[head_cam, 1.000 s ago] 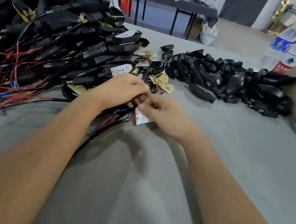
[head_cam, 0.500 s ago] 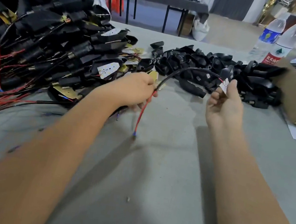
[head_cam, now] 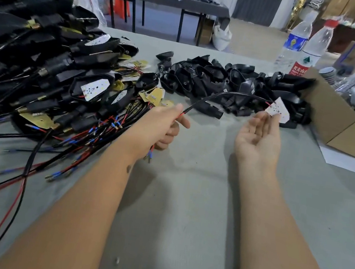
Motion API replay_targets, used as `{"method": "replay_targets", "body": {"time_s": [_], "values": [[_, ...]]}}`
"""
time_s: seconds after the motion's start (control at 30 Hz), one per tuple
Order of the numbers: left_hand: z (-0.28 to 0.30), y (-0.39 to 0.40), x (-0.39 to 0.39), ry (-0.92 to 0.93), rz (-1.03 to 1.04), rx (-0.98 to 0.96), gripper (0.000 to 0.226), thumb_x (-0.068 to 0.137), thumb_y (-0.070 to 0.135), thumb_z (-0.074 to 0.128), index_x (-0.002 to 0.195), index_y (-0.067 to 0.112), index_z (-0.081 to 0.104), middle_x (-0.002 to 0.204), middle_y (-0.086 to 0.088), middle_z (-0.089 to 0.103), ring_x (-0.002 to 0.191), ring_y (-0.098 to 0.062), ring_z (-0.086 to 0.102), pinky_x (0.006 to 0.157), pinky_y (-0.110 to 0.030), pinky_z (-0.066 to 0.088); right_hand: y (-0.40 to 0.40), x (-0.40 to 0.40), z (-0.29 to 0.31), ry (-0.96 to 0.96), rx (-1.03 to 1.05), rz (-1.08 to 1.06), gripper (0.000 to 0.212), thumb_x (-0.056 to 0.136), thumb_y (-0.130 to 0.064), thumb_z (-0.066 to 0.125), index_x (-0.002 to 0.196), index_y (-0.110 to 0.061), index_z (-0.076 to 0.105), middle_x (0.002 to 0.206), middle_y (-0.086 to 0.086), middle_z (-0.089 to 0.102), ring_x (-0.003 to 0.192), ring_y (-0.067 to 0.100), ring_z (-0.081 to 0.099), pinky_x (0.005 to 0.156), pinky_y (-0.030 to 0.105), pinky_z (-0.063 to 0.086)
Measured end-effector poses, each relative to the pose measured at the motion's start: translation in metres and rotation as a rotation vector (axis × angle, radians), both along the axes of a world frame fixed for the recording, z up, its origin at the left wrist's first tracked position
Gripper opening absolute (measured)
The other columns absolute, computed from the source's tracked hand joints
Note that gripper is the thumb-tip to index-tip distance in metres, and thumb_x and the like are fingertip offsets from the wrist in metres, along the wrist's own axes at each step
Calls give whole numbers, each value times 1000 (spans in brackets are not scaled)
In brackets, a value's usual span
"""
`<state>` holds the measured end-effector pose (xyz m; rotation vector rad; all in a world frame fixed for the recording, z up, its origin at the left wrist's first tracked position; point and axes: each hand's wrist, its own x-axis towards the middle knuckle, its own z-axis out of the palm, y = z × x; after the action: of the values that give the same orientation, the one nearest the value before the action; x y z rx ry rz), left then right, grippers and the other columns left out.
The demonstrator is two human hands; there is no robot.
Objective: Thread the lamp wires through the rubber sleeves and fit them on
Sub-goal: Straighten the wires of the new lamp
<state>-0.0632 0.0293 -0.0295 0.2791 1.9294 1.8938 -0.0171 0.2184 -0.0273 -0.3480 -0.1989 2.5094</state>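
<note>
The black-sheathed lamp wire (head_cam: 222,95) was gripped in the left hand (head_cam: 161,125), whose fingers were curled round it with the thumb laid on top — the red inner leads and blue-tipped ends (head_cam: 150,153) hung out below the fist. From that grip the wire arched up and across to a small white circuit board (head_cam: 278,109), which sat at the fingertips of the right hand (head_cam: 260,135). That hand was turned palm up with its fingers nearly straight and only lightly bent; whether the board was pinched or merely rested against the fingertips could not be told. Just beyond the wire's arch, a heap of black rubber sleeves (head_cam: 226,81) was spread on the grey table (head_cam: 184,205). To the left of the wire, a large pile of finished lamps (head_cam: 45,55) was stacked — black housings with white and yellow boards showing, and red and black leads trailing toward the near edge of the table. To the right of the wire, past the sleeve heap, an open cardboard box (head_cam: 340,127) was seen, and behind the heap two clear water bottles (head_cam: 307,45) stood upright side by side.
</note>
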Motion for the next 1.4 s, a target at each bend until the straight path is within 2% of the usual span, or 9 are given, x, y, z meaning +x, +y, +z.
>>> {"method": "replay_targets", "body": {"time_s": [0.13,0.27,0.37,0.53,0.73,0.9,1.03,1.13,1.4], "values": [[4,7,-7,-12,90,-47,28,93,7,29,76,12,52,39,8,28,29,-7,18,37,-13,14,-16,-9,0,-98,310,293,22,97,-23,57,98,-2,62,72,5,61,60,12,59,49,17,49],[-9,11,9,412,54,-189,23,93,21,43,80,26,62,56,13,50,49,-4,45,49,-24,37,-44,-17,-3,-290,963,571,20,99,-23,53,93,-8,65,53,-4,47,43,6,39,36,16,30],[-15,8,12,573,52,-233,22,99,27,50,83,35,62,76,12,61,71,-1,54,66,-21,42,-52,-20,-6,-303,1082,465,23,100,-18,52,83,-9,64,52,-5,46,42,6,37,37,15,27],[-19,0,7,549,150,-374,28,100,31,49,75,32,61,66,4,51,65,-11,49,64,-30,39,-41,-20,-2,-530,1125,6,24,97,-26,57,76,-22,67,68,-11,61,61,0,53,58,14,42],[-19,-3,6,567,202,-407,21,99,35,47,89,33,65,76,5,62,68,-14,54,69,-33,47,-35,-21,0,-524,1247,244,22,98,-38,50,113,-37,65,93,-40,56,82,-29,44,73,14,35],[-18,1,13,622,176,-507,28,96,38,47,89,21,67,75,-1,64,72,-23,58,70,-41,51,-38,-28,-4,-623,1487,266,25,94,-49,44,111,-48,62,120,-21,57,133,12,37,113,40,29],[-16,2,13,657,261,-520,27,97,36,50,80,20,64,73,4,62,72,-17,58,63,-31,45,-44,-27,-8,-688,1430,117,38,92,-51,47,76,-22,67,81,-2,65,87,17,62,87,37,49],[-14,1,9,675,367,-464,24,97,31,52,82,16,63,87,1,61,80,-18,56,66,-31,40,-49,-25,-7,-496,1348,201,45,101,-40,44,73,-11,64,56,5,61,53,17,55,56,25,46],[-11,1,11,621,314,-358,16,95,22,57,91,18,71,91,5,69,85,-12,63,78,-31,50,-59,-16,-5,-267,1220,387,16,97,-13,56,85,-8,65,59,0,61,48,10,53,48,20,43]]}}
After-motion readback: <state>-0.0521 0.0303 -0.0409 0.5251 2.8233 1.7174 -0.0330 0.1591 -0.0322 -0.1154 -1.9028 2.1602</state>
